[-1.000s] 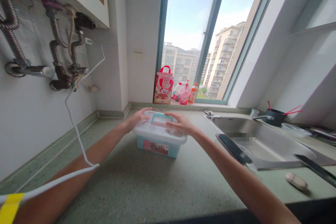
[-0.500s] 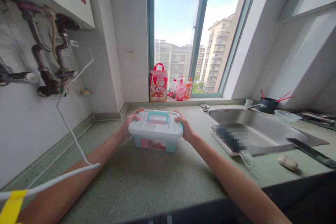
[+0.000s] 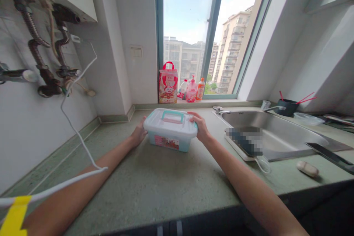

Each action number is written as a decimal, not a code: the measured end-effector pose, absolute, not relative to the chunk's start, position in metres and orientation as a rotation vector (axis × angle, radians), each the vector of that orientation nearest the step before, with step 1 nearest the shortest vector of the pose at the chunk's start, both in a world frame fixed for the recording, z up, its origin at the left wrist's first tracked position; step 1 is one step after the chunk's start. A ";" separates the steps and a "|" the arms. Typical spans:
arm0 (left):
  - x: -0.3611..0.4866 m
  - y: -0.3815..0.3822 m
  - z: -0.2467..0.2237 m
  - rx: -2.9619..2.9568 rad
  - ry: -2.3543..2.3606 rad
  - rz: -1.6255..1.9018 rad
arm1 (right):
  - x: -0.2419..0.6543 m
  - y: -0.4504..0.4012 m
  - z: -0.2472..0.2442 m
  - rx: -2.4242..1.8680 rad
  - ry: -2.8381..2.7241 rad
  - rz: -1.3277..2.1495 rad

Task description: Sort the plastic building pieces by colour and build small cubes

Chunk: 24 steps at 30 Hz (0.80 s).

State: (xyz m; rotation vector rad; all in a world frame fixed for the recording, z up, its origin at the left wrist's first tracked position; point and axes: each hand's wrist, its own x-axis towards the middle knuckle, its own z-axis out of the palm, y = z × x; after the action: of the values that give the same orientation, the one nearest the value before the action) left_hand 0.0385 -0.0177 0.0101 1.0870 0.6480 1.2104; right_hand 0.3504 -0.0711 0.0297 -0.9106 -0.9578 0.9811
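Observation:
A plastic storage box with a pale blue-green body, a white lid and a green-edged handle is on the worktop, turned a little askew. My left hand is against its left end below the lid rim, with part of the fingers hidden by the box. At the other end, my right hand grips the corner of the lid, thumb on top and the other fingers around the side. A picture label shows on the box's front.
To the right lies a steel sink, with a pixelated dark object on a white base at its left edge. A pale rounded object sits in front. A red-handled bag and bottles line the window. A white cable crosses the left side.
The box has turned, its right end coming nearer me. My left hand has slid from the lid's top down to the box's side. The view has shifted slightly.

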 end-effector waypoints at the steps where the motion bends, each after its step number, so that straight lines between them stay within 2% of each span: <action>1: 0.038 -0.016 0.005 1.081 0.705 1.196 | 0.359 -0.066 0.028 -0.931 -0.930 0.911; 6: 0.036 -0.011 -0.003 1.169 0.810 1.158 | 0.418 -0.040 0.021 -1.097 -0.752 0.465; 14: 0.046 -0.020 -0.004 1.519 0.889 1.059 | 0.469 -0.031 0.020 -1.209 -0.664 0.211; 17: 0.049 -0.031 -0.004 1.739 0.863 0.995 | 0.467 -0.042 0.028 -1.263 -0.704 0.066; 21: 0.053 -0.048 -0.001 2.300 0.757 0.892 | 0.441 -0.070 0.047 -1.222 -1.006 -0.345; 24: 0.054 -0.053 -0.002 2.650 0.674 0.800 | 0.399 -0.092 0.052 -1.070 -1.328 -0.416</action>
State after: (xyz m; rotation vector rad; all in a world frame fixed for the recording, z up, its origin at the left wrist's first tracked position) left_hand 0.0541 -0.0527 -0.0018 2.6498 0.6743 0.8003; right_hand 0.3985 -0.0925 0.0515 -1.0702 -1.3281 -0.4155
